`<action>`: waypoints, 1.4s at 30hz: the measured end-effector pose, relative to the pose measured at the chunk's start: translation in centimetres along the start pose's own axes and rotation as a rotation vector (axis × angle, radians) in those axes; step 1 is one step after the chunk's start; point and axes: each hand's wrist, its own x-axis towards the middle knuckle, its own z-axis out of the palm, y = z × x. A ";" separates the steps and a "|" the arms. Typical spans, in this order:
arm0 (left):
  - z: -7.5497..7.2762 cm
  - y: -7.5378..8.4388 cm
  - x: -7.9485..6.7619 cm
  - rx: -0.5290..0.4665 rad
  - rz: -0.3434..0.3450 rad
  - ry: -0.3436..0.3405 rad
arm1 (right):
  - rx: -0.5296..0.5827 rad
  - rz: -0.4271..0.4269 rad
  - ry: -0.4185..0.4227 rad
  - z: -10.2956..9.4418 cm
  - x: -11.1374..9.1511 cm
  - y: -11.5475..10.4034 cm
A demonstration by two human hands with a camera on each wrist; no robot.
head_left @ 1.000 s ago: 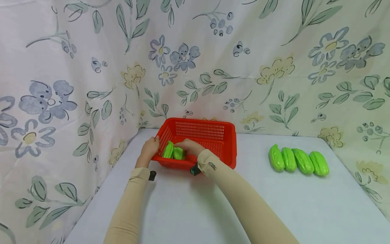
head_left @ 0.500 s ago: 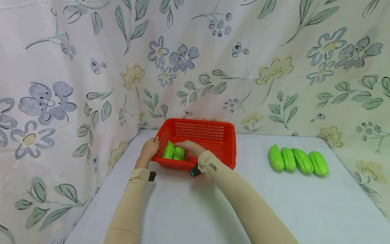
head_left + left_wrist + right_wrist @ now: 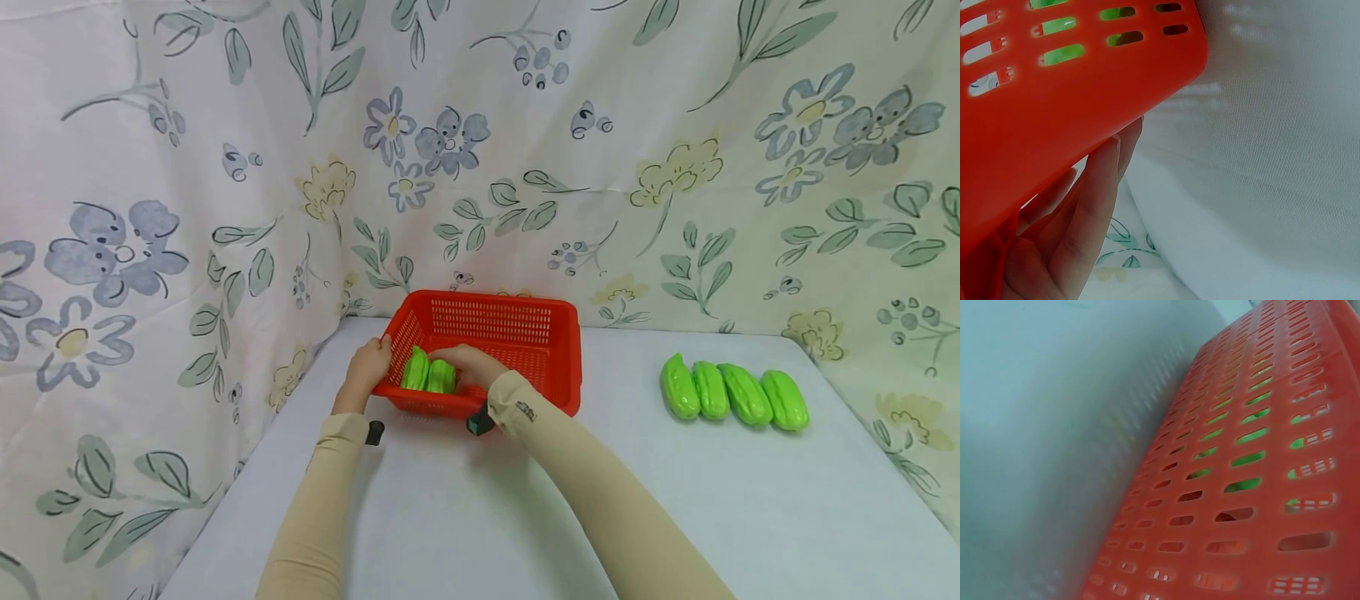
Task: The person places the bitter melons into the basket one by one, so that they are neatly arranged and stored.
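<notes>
A red slotted plastic basket (image 3: 495, 407) stands on the white table. My left hand (image 3: 369, 364) grips its left rim; in the left wrist view the fingers (image 3: 1094, 194) bend up against the outer wall. Inside the basket's left end, a bright green ridged gourd (image 3: 416, 370) leans beside a second green gourd (image 3: 441, 377). My right hand (image 3: 474, 365) reaches over the front rim and holds that second gourd, fingers over its far end. Through the slots of the basket wall (image 3: 1254, 537) in the right wrist view, green shows, while the right hand is mostly hidden.
Several more green gourds (image 3: 742, 396) lie side by side in a row on the right of the table (image 3: 750, 508). A floral curtain (image 3: 525, 150) hangs right behind the basket and along the left side.
The gourd at my right hand has turned slightly to line up beside the other one. Both hands keep nearly the same place, and the basket stays put.
</notes>
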 end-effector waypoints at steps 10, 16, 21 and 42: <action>-0.1 0.1 0.1 -0.001 -0.004 -0.002 | 0.099 0.039 0.044 -0.2 0.1 0.0; 0.0 0.1 0.1 -0.001 -0.006 0.001 | 0.063 0.038 0.062 -0.2 -0.7 -0.2; -0.1 0.1 0.2 0.004 0.000 0.002 | 0.043 0.027 0.054 -0.2 -0.7 -0.2; 0.0 -0.1 0.0 0.000 0.005 -0.004 | -0.078 -0.141 -0.012 -2.2 -2.1 0.5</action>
